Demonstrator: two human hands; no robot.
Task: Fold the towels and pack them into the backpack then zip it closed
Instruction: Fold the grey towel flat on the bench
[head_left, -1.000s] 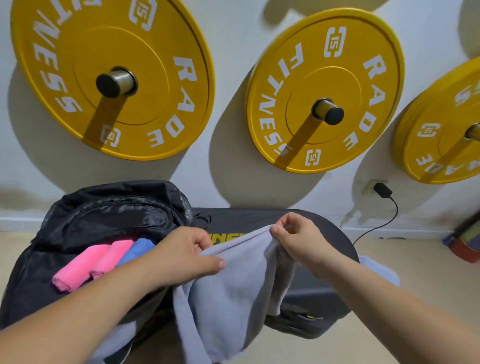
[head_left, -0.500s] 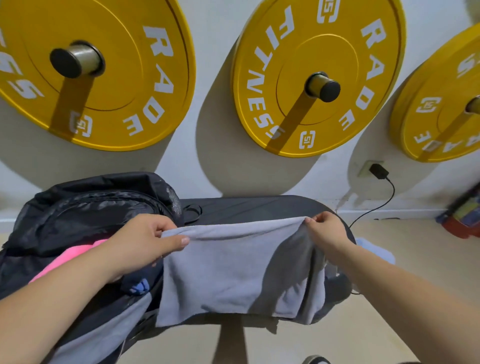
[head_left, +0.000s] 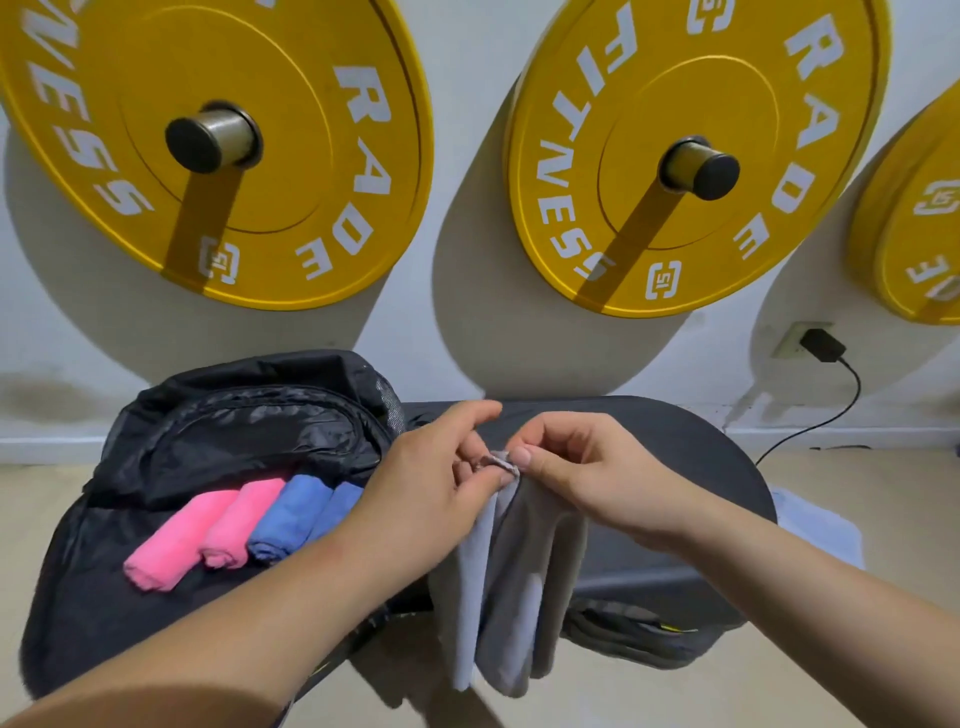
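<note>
1. Head view, the hands: the left hand and right hand meet above the black bench. Each pinches a top corner of the grey towel between thumb and fingertips, and the two corners touch.
2. Head view, the towel: it hangs doubled from that pinch, with loose vertical folds. It drapes in front of the bench and has not been laid flat.
3. Head view, the bag: the backpack lies open at the left end of the bench. Pink towels and blue towels sit side by side inside its opening. The zip is not closed.
4. Head view, the wall: yellow weight plates hang on pegs, and a charger is plugged in at the right.
5. Likely risks:
   - The pinch is small, so passing both corners to one hand could drop one and undo the fold.
   - The hanging edges look uneven, so a crooked fold may bulk up.
   - A bulky fold beside the packed towels could snag the zip.
   - The left forearm crosses close to the blue towels and could nudge them out.
</note>
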